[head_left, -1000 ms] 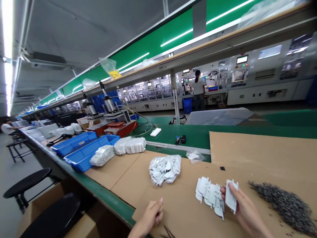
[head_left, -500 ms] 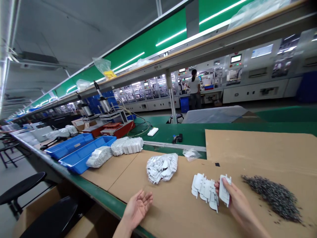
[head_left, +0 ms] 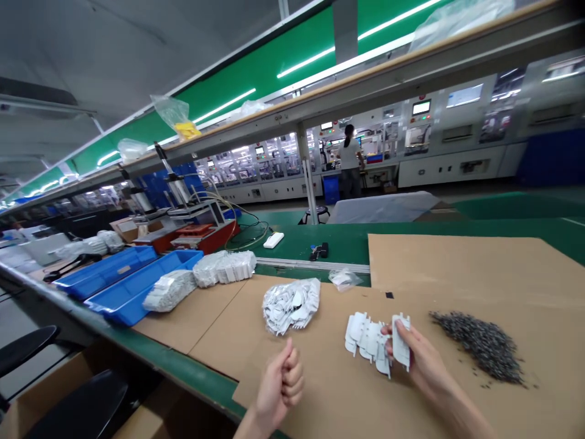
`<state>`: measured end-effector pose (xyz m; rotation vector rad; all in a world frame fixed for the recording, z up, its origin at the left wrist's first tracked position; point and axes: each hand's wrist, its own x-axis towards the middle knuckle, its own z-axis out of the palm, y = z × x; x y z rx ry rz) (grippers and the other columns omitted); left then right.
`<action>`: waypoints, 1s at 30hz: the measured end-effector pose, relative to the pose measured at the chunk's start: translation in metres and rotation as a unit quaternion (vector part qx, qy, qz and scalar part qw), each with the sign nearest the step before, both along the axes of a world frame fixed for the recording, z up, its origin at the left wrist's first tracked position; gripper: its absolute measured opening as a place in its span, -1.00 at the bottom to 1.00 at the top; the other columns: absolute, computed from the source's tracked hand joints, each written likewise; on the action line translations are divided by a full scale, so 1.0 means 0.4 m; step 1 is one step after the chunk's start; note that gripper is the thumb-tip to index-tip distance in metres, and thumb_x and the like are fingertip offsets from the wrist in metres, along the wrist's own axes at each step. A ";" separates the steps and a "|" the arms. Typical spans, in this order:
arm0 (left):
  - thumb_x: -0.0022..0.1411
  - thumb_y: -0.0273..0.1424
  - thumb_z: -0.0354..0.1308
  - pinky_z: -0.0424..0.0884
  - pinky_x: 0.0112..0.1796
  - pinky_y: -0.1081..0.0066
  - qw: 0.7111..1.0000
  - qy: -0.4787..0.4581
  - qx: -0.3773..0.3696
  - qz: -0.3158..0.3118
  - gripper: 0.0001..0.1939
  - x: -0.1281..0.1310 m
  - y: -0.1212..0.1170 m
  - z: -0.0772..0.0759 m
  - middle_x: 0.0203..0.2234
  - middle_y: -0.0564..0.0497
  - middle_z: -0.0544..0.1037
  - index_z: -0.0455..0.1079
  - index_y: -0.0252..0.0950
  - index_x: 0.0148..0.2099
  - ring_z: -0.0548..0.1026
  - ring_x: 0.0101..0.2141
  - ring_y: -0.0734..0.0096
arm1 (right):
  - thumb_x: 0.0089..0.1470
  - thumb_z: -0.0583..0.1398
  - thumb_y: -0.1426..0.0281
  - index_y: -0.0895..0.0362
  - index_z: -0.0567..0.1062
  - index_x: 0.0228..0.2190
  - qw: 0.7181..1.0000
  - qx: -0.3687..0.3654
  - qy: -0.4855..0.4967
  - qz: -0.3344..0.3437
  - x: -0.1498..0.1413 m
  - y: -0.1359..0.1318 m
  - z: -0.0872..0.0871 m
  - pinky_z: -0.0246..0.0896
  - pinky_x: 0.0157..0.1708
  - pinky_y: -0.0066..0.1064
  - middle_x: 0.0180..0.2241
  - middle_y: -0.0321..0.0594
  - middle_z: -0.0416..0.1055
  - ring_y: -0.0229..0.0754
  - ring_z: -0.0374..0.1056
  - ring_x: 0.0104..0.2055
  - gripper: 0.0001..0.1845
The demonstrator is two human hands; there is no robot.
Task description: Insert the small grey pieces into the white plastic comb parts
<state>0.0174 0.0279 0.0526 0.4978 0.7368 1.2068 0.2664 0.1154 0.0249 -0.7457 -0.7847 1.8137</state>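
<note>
Machines [head_left: 461, 152] are lining the far side of a factory hall, and a person [head_left: 350, 160] in a pale top is standing near them. Closer in, your green counter [head_left: 297, 241] is carrying flat sheets of brown cardboard [head_left: 333, 390].

Your right hand [head_left: 423, 360] is holding a white piece [head_left: 401, 349] roughly upright over the cardboard, just beside the right end of an overlapping row of similar pieces [head_left: 365, 336]. That grip is pinching firmly, thumb lying across the front face and fingers supporting behind; whether more than one piece is sitting in it cannot be told from this view.

Your left hand [head_left: 282, 383] is curling into a fist with its thumb up, in front of a clear bag of white pieces [head_left: 292, 306]. Whether that grip is hiding anything small cannot be told.

Right of your right hand, a heap of small dark parts [head_left: 479, 347] is spreading over the cardboard. Blue trays [head_left: 141, 283] are standing farther left.

Judging by looks, the piece is probably behaving like thin moulded plastic: light, stiff, rather slippery on its flat face. Its small projecting pegs are seeming the likeliest to snap, so the long plain edges are offering you the safer hold.
</note>
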 end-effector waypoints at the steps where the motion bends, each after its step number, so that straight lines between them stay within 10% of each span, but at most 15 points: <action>1: 0.15 -0.16 -0.07 -0.25 -0.78 0.65 0.999 0.033 0.014 -0.004 -0.57 0.030 0.008 0.006 -0.82 0.25 -0.15 -0.11 -0.26 -0.61 -0.24 -0.79 0.71 | -0.05 0.13 0.19 0.20 0.40 -0.32 0.999 0.016 0.005 0.047 -0.007 -0.023 0.012 0.15 -0.62 -0.54 -0.66 -0.28 0.36 -0.31 0.24 -0.63 -0.66; 7: 0.10 -0.07 -0.06 -0.20 -0.75 0.59 0.989 0.092 0.099 0.064 -0.54 0.221 0.039 0.040 -0.80 0.23 -0.11 -0.07 -0.27 -0.62 -0.19 -0.77 0.68 | -0.18 0.16 0.04 0.18 0.36 -0.50 0.970 0.051 0.060 0.230 -0.103 -0.166 -0.012 0.03 -0.68 -0.59 -0.68 -0.27 0.34 -0.34 0.25 -0.68 -0.57; 15: 0.15 -0.11 -0.15 0.17 -0.50 0.50 0.958 0.231 0.143 0.089 -0.57 0.316 0.019 0.045 -0.67 0.08 0.19 0.11 -0.30 -0.61 0.17 -0.60 0.50 | -0.08 0.12 0.10 0.23 0.35 -0.48 0.979 0.091 0.001 0.180 -0.037 -0.199 -0.056 0.06 -0.57 -0.53 -0.63 -0.24 0.31 -0.30 0.26 -0.58 -0.60; 24: 0.19 -0.13 -0.25 0.18 -0.21 0.35 0.890 0.389 0.195 -0.138 -0.58 0.396 0.019 0.037 -0.41 -0.04 0.39 0.27 -0.30 -0.42 0.30 -0.31 0.30 | -0.03 0.09 0.16 0.21 0.32 -0.62 0.995 0.069 0.051 -0.051 0.159 -0.328 -0.089 -0.01 -0.60 -0.50 -0.60 -0.26 0.22 -0.35 0.15 -0.63 -0.63; 30: 0.03 -0.32 0.10 0.07 -0.02 0.28 0.831 0.397 0.241 -0.307 -0.67 0.438 0.009 0.030 -0.13 -0.07 0.34 0.23 -0.24 -0.12 0.23 -0.06 0.22 | 0.03 0.05 0.25 0.18 0.37 -0.59 0.973 0.015 0.047 -0.224 0.352 -0.454 -0.134 0.12 -0.56 -0.50 -0.56 -0.28 0.19 -0.35 0.12 -0.58 -0.69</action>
